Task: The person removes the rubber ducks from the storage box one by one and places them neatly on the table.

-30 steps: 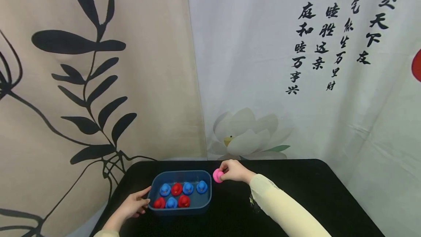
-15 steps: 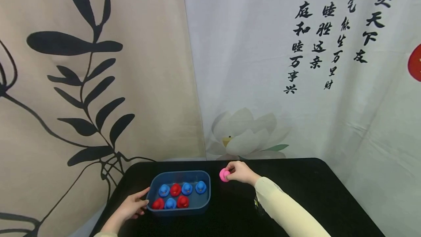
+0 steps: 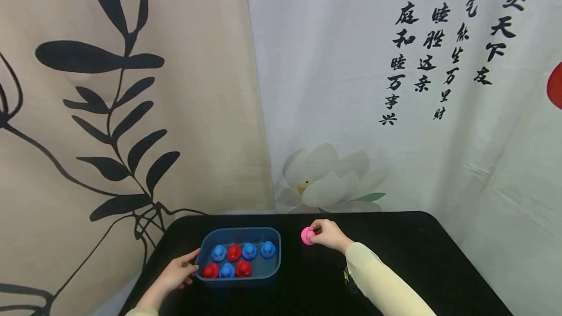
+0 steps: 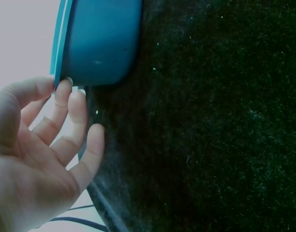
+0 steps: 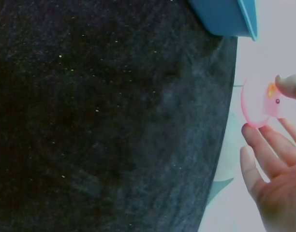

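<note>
A pink rubber duck (image 3: 306,236) is pinched between the thumb and fingers of my right hand (image 3: 332,236), to the right of a blue plastic bin (image 3: 263,271). In the right wrist view the duck's (image 5: 257,104) eye and orange beak show, and it is off the table. My left hand (image 3: 177,273) is at the bin's left end. Seen from the left wrist, its thumb and a finger pinch the bin's rim (image 4: 60,43), while the other fingers are loosely bent. Several blue rubber ducks (image 3: 249,251) and 3 red ones (image 3: 234,252) sit inside the bin in two rows.
The bin stands on a black table (image 3: 408,252), left of its middle. Behind the table hangs a cloth backdrop (image 3: 333,87) with printed leaves, a lotus and writing. The table's rounded far edge runs just behind the bin and my right hand.
My right hand has moved right, away from the bin, with the pink rubber duck in its fingers. The left hand keeps its place at the rim, and the ducks in the bin have not moved.
</note>
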Tool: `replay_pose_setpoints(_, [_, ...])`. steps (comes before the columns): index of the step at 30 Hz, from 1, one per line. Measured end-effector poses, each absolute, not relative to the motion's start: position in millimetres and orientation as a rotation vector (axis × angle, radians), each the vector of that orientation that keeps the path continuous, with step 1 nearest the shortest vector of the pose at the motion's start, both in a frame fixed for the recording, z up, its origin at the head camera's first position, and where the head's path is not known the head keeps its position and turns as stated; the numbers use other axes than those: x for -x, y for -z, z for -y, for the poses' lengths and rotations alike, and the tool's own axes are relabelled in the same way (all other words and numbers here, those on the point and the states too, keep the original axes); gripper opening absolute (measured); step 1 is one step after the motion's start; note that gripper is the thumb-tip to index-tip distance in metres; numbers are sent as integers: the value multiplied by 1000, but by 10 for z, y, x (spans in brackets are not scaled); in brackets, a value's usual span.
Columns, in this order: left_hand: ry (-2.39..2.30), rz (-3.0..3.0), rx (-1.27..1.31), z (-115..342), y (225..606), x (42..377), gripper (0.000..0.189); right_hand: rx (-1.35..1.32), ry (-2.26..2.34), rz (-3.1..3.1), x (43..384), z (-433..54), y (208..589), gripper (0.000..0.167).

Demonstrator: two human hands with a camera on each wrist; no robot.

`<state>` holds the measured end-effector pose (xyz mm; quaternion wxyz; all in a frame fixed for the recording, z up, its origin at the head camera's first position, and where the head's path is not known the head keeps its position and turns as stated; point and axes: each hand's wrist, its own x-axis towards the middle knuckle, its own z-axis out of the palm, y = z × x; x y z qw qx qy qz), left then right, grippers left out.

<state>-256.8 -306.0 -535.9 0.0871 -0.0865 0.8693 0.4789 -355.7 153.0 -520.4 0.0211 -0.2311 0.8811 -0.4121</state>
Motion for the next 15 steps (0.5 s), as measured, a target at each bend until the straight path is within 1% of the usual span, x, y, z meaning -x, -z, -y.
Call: replay_pose_setpoints(15, [-1481, -2501, 319, 3069, 5385, 2547, 57, 705, 1334, -2696, 3620, -1518, 5468, 20])
